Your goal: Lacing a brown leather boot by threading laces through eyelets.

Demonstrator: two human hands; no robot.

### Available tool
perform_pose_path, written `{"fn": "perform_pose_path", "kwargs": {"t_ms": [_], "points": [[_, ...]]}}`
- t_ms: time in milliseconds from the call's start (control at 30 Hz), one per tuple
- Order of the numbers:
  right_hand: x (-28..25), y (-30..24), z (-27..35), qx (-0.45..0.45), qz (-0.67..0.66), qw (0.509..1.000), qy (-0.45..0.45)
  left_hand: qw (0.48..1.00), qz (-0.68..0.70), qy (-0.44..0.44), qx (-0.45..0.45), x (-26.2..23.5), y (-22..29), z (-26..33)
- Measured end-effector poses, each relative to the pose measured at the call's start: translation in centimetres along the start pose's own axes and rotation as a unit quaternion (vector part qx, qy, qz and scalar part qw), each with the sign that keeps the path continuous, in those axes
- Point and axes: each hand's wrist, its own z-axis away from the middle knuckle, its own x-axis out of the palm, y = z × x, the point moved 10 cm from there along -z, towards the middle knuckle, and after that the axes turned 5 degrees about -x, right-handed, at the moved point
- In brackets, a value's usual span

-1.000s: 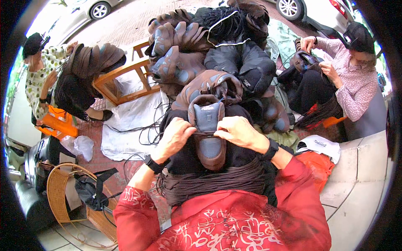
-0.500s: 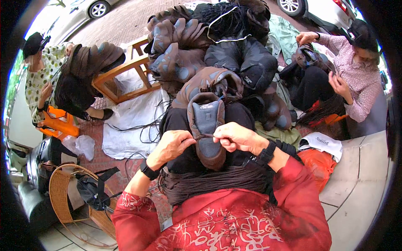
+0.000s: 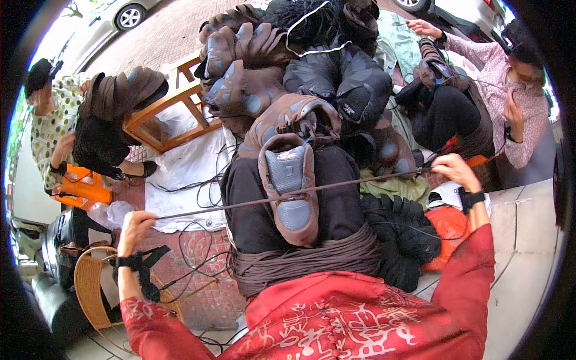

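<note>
A brown-and-grey shoe upper (image 3: pixel 287 171) lies between my knees, its grey mesh tongue facing up. A thin brown shoelace (image 3: pixel 240 206) runs taut across the tongue, from one hand to the other. My left hand (image 3: pixel 135 233) is closed on one end, far out to the left over the floor. My right hand (image 3: pixel 457 171) pinches the other end, out to the right and somewhat higher. Across my lap lies a thick bundle of brown shoelaces (image 3: pixel 306 258). More stacked brown uppers (image 3: pixel 264 137) adjoin the upper's far end.
Black uppers (image 3: pixel 366 90) and more brown ones are heaped ahead. A wooden stool frame (image 3: pixel 171 108) stands ahead-left, a wicker chair (image 3: pixel 87 288) at lower left. Co-workers sit on both sides, the right one (image 3: pixel 525 108) drawing a lace. An orange bag (image 3: pixel 447 231) is at my right.
Both hands have moved from beside the tongue outward to either side, drawing the shoelace out straight across the upper. The right co-worker's hands have also spread apart.
</note>
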Motion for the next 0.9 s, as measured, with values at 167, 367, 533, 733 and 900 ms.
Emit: {"fn": "perform_pose_path", "kwargs": {"t_ms": [167,367,533,733,900], "points": [[-7.0,6.4,7.9,0.131,0.105,0.974,0.155,0.979,-0.08,0.131,-0.131,-8.7,-7.2,5.8],[-7.2,7.6,14.7,0.081,0.389,0.847,0.353,0.942,-0.195,0.241,-0.13,-13.1,-8.6,11.3],[0.8,12.2,20.1,0.231,0.12,0.818,0.513,0.886,-0.212,0.374,-0.172,-15.0,-14.5,15.6],[5.8,-4.2,4.3,0.039,-0.064,0.884,0.462,0.852,0.343,0.381,-0.108,-10.7,-6.7,7.8],[12.1,-16.8,-9.1,-0.03,-0.372,0.901,0.219,0.842,0.487,0.231,0.005,-0.7,8.7,-2.3]]}}
